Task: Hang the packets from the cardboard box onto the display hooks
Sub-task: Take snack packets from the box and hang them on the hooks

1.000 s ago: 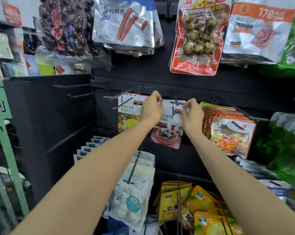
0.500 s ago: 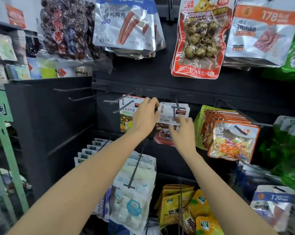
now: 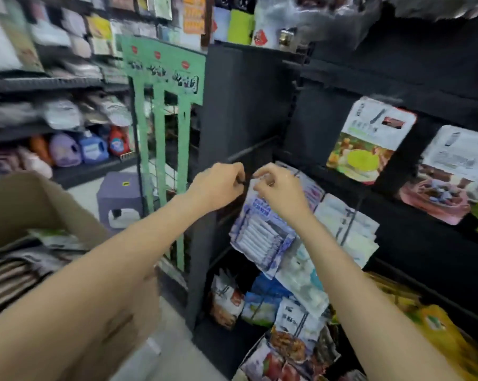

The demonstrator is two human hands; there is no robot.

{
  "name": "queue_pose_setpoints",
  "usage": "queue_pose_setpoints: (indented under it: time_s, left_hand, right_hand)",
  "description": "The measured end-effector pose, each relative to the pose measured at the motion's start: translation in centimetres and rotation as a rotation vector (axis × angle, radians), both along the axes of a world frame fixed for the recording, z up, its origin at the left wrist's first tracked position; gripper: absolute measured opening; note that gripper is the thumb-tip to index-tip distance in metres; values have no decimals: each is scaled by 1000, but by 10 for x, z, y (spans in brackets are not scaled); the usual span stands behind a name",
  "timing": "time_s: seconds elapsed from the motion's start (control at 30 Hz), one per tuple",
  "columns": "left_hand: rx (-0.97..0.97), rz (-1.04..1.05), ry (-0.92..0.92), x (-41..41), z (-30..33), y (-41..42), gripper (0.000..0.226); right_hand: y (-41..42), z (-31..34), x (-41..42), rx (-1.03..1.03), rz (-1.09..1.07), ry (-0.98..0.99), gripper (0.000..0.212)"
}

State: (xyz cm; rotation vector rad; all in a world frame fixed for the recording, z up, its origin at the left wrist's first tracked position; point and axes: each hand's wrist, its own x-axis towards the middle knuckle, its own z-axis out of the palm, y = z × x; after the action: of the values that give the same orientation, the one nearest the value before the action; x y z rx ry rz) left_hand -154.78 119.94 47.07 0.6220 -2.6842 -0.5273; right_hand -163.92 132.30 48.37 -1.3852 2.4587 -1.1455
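— What's in hand at the rack?
— A packet (image 3: 262, 237), flat and limp, likely light, hanging just below both hands at the rack's left edge.
— Grip?
— Right hand (image 3: 280, 192) fingers pinch its top edge; left hand (image 3: 218, 185) fingers close on a dark hook (image 3: 243, 182) tip. Hold by the header near the hole; the film looks slippery.
— The box (image 3: 26, 204)?
— Lower left, packets inside.
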Motion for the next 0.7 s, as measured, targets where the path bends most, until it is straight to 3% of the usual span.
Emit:
queue_pose_setpoints:
  time_s: [0.13,0.23,0.4,0.53,0.7]
  left_hand:
    - [114,188,-76,99,-47,-75,16]
    - [193,358,-94,181,-86,-134,16]
    - [271,567,-218,284,-143,-221,21]
    - [294,547,-416,328,-192,-284,40]
    - [344,525,-627,345,-239,-341,64]
  right_hand:
    - [-89,-43,75,131,176,-85,8]
    - [-158,-74,141,217,299,-175,18]
    - [-264,-137,237,338,389,-213,19]
    - [-330,-192,283,503,404,-223,22]
    - [-389,-259,299,740,327,-276,43]
